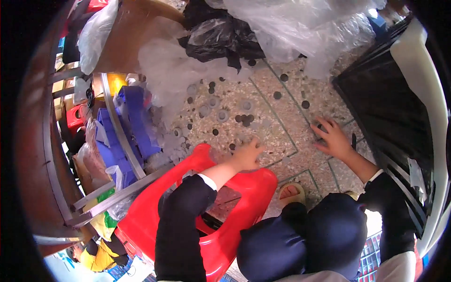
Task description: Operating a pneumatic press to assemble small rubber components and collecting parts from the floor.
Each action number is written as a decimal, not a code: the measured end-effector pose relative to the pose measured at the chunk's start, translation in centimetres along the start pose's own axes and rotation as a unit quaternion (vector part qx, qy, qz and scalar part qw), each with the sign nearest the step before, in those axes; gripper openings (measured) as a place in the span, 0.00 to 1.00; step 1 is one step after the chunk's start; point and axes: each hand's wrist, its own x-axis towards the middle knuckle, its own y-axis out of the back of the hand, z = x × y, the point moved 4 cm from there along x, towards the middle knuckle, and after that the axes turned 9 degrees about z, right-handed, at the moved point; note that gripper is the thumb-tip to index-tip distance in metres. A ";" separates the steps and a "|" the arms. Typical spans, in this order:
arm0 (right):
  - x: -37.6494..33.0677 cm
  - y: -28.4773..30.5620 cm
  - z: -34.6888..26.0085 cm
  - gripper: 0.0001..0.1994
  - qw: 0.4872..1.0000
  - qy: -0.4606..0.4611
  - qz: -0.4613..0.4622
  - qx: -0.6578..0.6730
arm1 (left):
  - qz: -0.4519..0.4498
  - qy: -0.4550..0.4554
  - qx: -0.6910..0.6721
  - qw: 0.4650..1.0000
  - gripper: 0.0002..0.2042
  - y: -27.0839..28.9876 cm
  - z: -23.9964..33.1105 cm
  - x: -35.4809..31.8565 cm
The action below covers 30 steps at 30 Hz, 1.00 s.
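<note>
Here the right hand (334,137) lies spread on the floor (277,127) (left hand (247,154) curled over small discs (244,118)).

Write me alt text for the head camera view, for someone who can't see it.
Seen from above, a person's left hand and right hand press down among small round discs scattered over a speckled floor. A red stool lies by the left arm, clear and black plastic bags are heaped beyond, and a dark crate stands at right.

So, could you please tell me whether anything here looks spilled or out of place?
Yes: small round discs lie scattered loose across the speckled floor, beside clear plastic bags. Both hands, left and right, press among them.
</note>
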 end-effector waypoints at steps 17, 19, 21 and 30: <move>2.4 -8.1 0.5 0.11 0.950 0.010 -0.115 -0.290 | -0.075 -0.064 0.194 0.976 0.21 -2.6 2.2 0.0; 2.0 -8.1 1.6 0.10 0.924 -0.076 -0.009 -0.374 | -0.054 0.034 0.151 0.987 0.19 -1.0 2.4 1.4; 3.2 -6.8 1.3 0.11 0.942 -0.075 -0.078 -0.318 | 0.020 0.071 0.159 0.984 0.19 0.1 0.4 1.4; 1.5 0.5 2.7 0.23 0.982 -0.173 -0.075 -0.009 | 0.196 0.162 0.105 0.961 0.26 8.2 -2.0 7.8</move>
